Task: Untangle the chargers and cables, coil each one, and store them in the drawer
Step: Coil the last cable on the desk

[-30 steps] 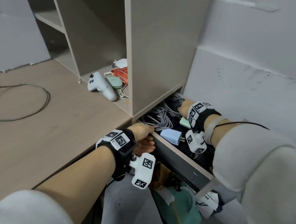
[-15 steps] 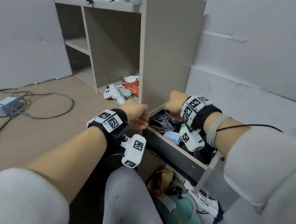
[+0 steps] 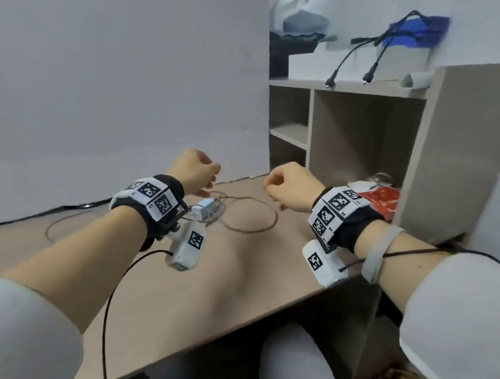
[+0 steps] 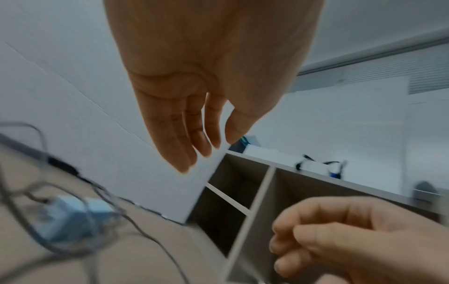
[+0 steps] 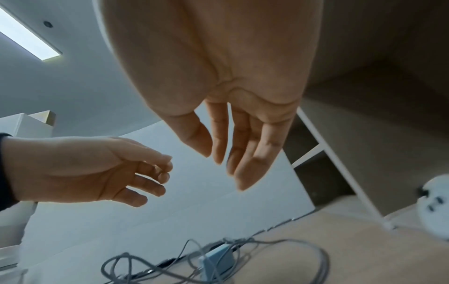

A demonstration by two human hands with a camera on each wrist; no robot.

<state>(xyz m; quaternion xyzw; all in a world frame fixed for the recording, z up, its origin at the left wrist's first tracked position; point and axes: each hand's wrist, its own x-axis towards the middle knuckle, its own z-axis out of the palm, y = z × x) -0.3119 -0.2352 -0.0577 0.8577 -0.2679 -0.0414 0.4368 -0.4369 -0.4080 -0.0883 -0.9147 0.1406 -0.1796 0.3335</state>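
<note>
Head view: left hand (image 3: 193,172) and right hand (image 3: 290,186) hovered empty above the desk (image 3: 167,293), apart from the light-blue charger (image 3: 206,206) lying amid its tangled grey cable (image 3: 253,219).
Left wrist view: fingers (image 4: 192,138) hung loosely together, holding nothing.
Right wrist view: fingers (image 5: 245,153) hung relaxed and slightly parted above charger and cable; a white game controller (image 5: 435,203) lay by the shelf unit (image 5: 369,153).

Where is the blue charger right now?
In the head view the blue charger lies on the desk amid its tangled grey cable, just beyond the left hand and left of the shelf unit.
</note>
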